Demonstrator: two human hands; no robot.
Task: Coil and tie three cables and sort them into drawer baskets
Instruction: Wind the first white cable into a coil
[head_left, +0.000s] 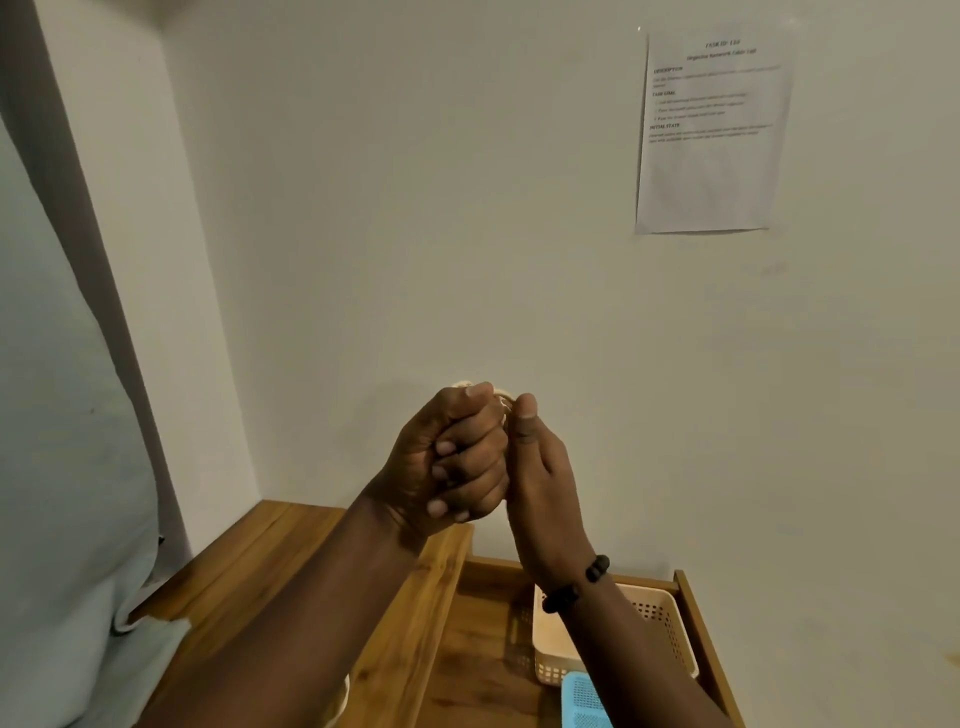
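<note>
A pale cable (503, 400) is held up before the wall (415, 208), pinched btwn both hands, mostly hidden; its axis can't be told. Left hand (452, 462) is curled tight round it; right hand (540, 478) is pressed to it w/ thumb upright. Below, a cream basket (660, 618) and a blue basket (584, 699) are seen in the wooden drawer (696, 618).

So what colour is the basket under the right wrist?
Beige basket, perforated sides; head view, beneath the right hand.

Wooden drawer (467, 649) with beige basket (660, 623), blue basket (584, 699)
</note>
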